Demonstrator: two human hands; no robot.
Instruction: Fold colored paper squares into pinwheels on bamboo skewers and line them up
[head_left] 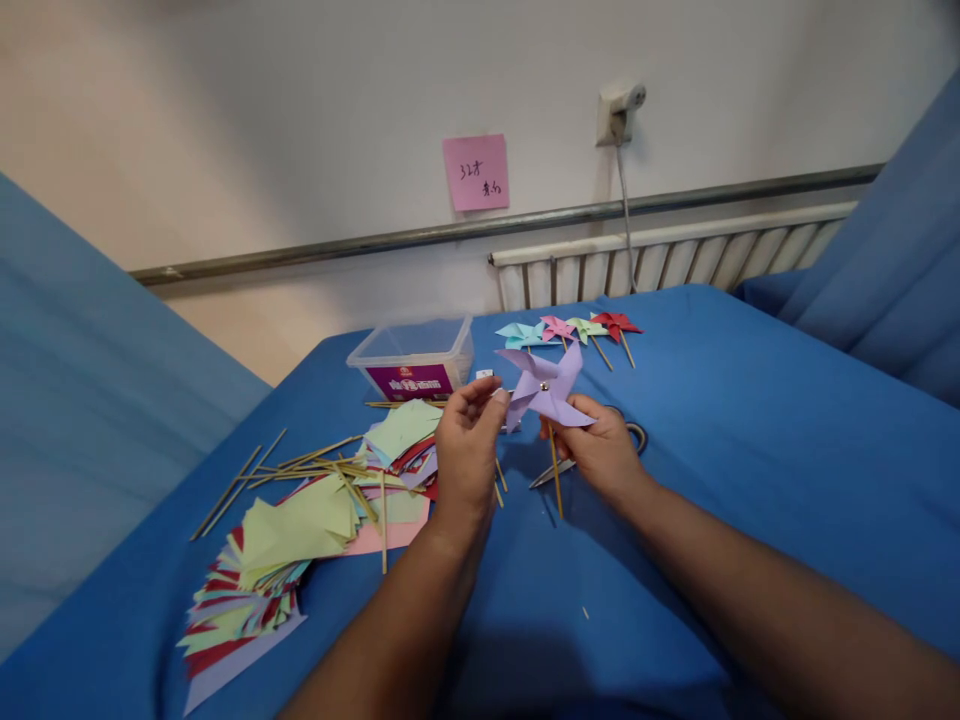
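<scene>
A purple paper pinwheel (555,400) with a small shiny pin at its centre stands upright on a thin wooden stick (556,480). My right hand (600,445) grips it from behind, below the blades, with some fingers hidden by the paper. At the left blade, my left hand (469,435) is loosely curled, thumb and fingers slightly apart; contact with the paper is hard to make out. Behind my right wrist lie scissors (638,437), partly covered. More sticks (500,480) rest beside my left hand.
Finished pinwheels (616,325) lie in a row at the back. A clear plastic box (409,345) with a purple label stands back left. Coloured paper sheets (300,525) and loose sticks (315,465) spread across the left. A radiator (675,262) and wall lie beyond the blue-covered table (787,460).
</scene>
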